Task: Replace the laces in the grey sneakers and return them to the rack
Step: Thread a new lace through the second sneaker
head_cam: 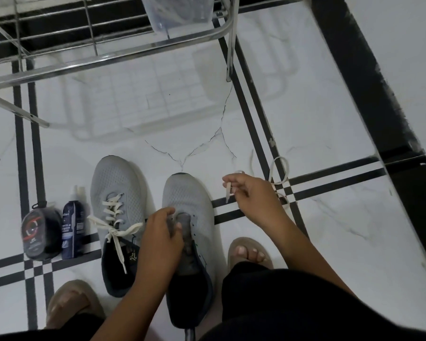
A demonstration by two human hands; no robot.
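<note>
Your right hand (253,195) is pinching the lace (228,190) by its tip, just right of the unlaced sneaker (190,200) on the floor (330,230). Your left hand (160,239) grips its tongue (183,225). The other sneaker (113,183) is laced already. I'd watch the trailing loop: it could snag or twist when you thread.

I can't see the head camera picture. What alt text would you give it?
A person crouched over two grey sneakers on a white tiled floor holds the tongue of the unlaced sneaker with the left hand, while the right hand pinches the tip of a cream lace. The other sneaker is laced; two bottles stand beside it, below a metal rack.
</note>
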